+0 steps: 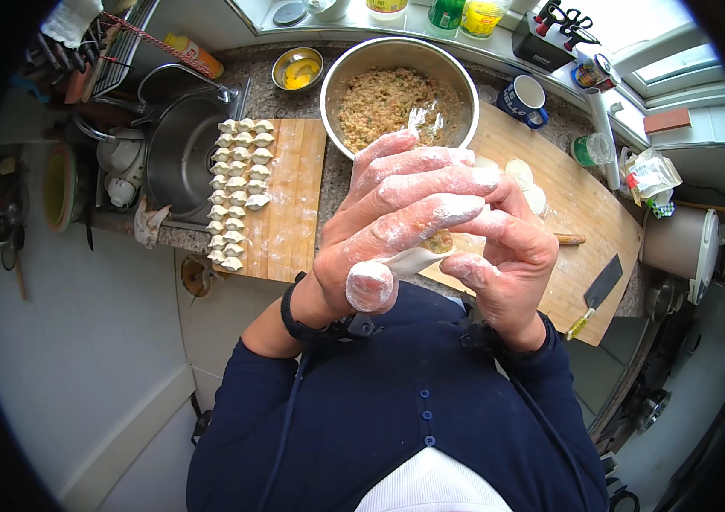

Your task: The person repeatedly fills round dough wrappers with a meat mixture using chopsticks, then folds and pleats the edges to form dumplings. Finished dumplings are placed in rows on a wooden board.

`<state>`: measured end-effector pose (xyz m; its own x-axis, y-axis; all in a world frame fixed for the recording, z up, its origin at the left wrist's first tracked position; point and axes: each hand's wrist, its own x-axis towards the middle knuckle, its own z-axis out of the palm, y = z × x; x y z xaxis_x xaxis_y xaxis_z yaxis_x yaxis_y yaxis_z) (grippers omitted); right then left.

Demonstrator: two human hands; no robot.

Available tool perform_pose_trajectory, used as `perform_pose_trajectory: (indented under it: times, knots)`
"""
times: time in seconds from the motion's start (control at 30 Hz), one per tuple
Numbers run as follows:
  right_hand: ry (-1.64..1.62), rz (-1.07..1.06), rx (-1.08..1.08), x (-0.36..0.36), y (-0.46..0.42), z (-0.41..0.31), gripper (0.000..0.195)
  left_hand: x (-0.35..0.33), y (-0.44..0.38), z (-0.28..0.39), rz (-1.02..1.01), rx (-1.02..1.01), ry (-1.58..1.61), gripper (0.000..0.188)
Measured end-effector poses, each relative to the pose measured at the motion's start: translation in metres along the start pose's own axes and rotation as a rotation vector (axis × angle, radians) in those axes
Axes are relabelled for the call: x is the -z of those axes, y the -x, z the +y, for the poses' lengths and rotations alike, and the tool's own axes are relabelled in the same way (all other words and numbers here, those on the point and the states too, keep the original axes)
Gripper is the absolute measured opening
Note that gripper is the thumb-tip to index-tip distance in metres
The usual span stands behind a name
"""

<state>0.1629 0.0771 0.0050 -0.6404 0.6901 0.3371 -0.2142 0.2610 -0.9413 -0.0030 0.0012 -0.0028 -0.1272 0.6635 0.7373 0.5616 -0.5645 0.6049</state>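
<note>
My left hand [394, 217], floury, cups a dumpling wrapper [415, 260] with its thumb low on the left side. A bit of filling [439, 241] shows above the wrapper's rim. My right hand [509, 256] pinches the wrapper's right edge between thumb and finger. Behind my hands stands a steel bowl [330, 96] of minced filling [378, 96], with clear plastic lying on the filling at the right. Round wrappers [520, 173] lie beyond my right hand, partly hidden by it. Rows of folded dumplings [235, 184] rest on the left wooden board [292, 211].
On the right wooden board [605, 205] lie a rolling pin [571, 239], mostly hidden, and a dark-bladed cleaver [603, 281]. A mug [521, 101] and a small bowl of yellow contents [297, 69] stand behind. The sink [184, 157] is at the left.
</note>
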Motion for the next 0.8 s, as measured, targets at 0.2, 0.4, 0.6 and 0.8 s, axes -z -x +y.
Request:
perform_pose_trajectory:
  times: [0.2, 0.4, 0.6, 0.8]
  knots:
    - [-0.040, 0.027, 0.057, -0.002, -0.001, 0.003, 0.026, 0.000, 0.000, 0.000, -0.020, 0.013, -0.011, 0.078]
    - [0.141, 0.050, 0.246, 0.000, -0.004, 0.004, 0.024, -0.006, 0.001, -0.001, 0.033, 0.051, 0.080, 0.070]
    - [0.096, 0.040, 0.101, -0.003, -0.011, 0.002, 0.036, -0.008, -0.001, -0.002, 0.039, 0.046, 0.113, 0.069]
    - [0.044, 0.001, 0.112, -0.005, -0.011, 0.003, 0.033, -0.009, 0.001, -0.002, 0.041, 0.066, 0.104, 0.058]
